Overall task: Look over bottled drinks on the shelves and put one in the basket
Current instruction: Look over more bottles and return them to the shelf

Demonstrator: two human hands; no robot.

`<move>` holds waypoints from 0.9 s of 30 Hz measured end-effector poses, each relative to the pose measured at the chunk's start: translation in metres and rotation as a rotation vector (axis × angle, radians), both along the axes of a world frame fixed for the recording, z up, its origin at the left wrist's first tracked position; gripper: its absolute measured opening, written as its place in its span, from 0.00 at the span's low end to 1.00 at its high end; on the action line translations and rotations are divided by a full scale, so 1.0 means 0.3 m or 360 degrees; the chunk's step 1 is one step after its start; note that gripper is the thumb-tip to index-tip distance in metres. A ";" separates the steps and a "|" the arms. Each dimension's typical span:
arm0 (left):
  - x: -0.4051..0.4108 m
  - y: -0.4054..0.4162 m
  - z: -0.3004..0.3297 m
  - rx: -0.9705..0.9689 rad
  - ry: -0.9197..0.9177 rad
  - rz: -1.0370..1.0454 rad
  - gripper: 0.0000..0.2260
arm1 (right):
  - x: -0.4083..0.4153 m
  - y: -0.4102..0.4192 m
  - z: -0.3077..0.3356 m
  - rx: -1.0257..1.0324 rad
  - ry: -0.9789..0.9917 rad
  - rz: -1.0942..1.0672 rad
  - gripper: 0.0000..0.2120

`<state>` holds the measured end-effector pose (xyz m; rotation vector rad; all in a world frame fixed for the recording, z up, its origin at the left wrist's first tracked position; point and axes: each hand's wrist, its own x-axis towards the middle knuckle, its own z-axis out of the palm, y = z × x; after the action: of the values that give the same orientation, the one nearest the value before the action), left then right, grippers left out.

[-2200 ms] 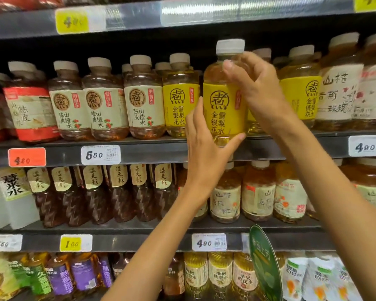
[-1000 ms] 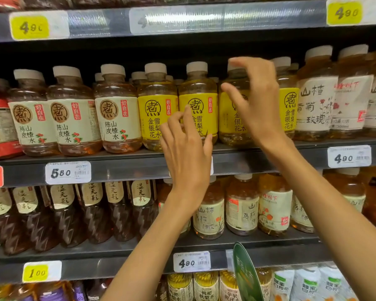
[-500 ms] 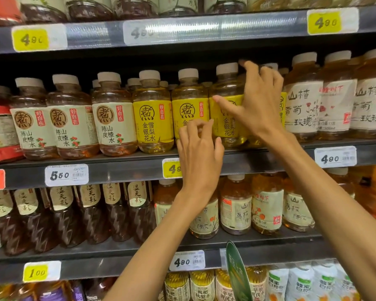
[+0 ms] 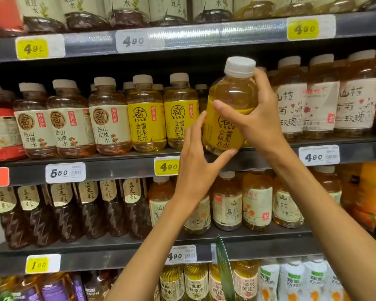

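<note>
"金雪银梨花水" on yellow-label bottle (image 4: 224, 131)

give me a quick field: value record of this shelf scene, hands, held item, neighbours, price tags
held item: yellow-label bottle, white cap, pale yellow drink, lifted in front of the middle shelf
right hand: right hand grips the bottle's upper body, thumb across the front
left hand: left hand holds the bottle's lower part, thumb under the base
neighbours: two matching yellow-label bottles standing on the shelf to the left
price tag below: yellow tag reading 4.90
basket: not in view
</note>
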<state>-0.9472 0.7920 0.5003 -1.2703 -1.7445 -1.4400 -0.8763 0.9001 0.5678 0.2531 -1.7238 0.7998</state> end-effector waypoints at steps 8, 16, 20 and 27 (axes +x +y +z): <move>0.126 -0.099 -0.030 0.0003 -0.0358 -0.0232 0.35 | 0.127 -0.088 -0.058 -0.0446 -0.0197 0.0614 0.20; 0.292 -0.248 -0.124 0.0095 -0.0818 -0.0694 0.18 | 0.151 -0.143 -0.136 -0.0798 -0.0563 0.1264 0.22; 0.340 -0.299 -0.173 0.0037 -0.1103 -0.0692 0.25 | 0.144 -0.187 -0.182 -0.0996 -0.0695 0.1503 0.22; 0.326 -0.377 -0.221 0.0277 -0.1850 -0.1118 0.40 | 0.140 -0.256 -0.231 -0.1280 -0.0836 0.1466 0.17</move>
<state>-0.8494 0.6789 0.4339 -1.0246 -1.7317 -3.1007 -0.8344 0.8234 0.4983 0.2900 -1.5518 2.3194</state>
